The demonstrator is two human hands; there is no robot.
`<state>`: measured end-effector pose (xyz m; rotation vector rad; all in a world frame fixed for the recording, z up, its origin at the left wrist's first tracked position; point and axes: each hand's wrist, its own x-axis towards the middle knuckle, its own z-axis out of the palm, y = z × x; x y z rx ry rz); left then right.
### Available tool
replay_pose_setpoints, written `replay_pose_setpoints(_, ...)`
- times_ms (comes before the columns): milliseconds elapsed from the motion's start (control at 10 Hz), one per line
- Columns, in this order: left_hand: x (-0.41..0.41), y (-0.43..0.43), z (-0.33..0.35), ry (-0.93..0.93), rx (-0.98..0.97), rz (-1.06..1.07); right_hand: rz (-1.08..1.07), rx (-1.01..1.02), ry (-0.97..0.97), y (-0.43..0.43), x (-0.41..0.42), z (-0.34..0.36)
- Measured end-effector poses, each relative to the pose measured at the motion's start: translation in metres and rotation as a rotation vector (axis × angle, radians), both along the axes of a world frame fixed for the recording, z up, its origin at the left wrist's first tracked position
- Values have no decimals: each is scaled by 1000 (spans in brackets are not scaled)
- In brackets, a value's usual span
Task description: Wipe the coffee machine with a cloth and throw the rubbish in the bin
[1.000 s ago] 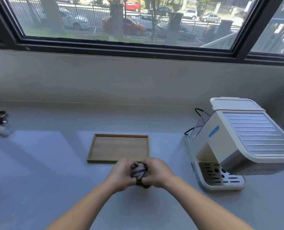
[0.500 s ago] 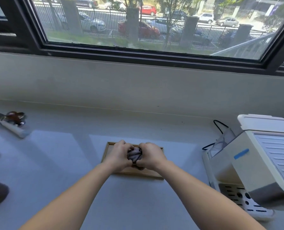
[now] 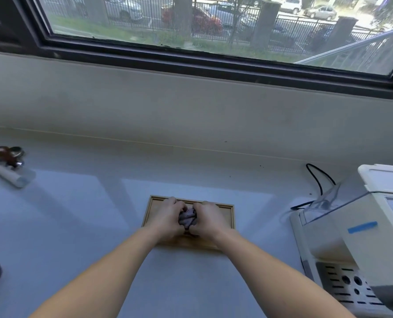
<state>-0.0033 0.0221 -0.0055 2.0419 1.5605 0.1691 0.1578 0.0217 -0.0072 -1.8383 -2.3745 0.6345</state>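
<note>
Cloth (image 3: 187,217) is bunched into a tight grey wad between my hands, my left hand (image 3: 168,218) and right hand (image 3: 208,218) both closed around it, knuckles facing each other, right over the wooden tray (image 3: 225,208). Only the head view shows this, so I go by that. Compared with a second ago, my hands sat just short of the tray's near edge; now they are above its middle, further from me, and the coffee machine (image 3: 351,239) has slid toward the right edge of my sight, so I have turned my head left and reached forward while the grip on the cloth stayed the same. I judge this means the wiping part is likely behind me, or paused, and I am wringing or balling the cloth to set it down on the tray; the rubbish step does not look begun, and no bin is in sight. The wad has little clear direction: it is a rough lump, slightly taller than wide, its long axis running from me toward the window, folds twisted so no end or corner shows. The machine stands well to the right of the tray on the desk (image 3: 76,226), its drip grate facing me and leftward, its length running front to back.
</note>
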Motion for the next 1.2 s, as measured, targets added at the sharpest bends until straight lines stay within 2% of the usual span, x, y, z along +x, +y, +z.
replay_pose_setpoints(600,8,3,-9,200,14,-49,1,-36,-39,-3,0,-4)
replay_pose_setpoints(800,-1,-5,3,196,-6,-65,4,-44,-79,-9,5,7)
replay_pose_setpoints(1200,-3,-14,39,259,173,-12,-10,45,-84,-13,20,54)
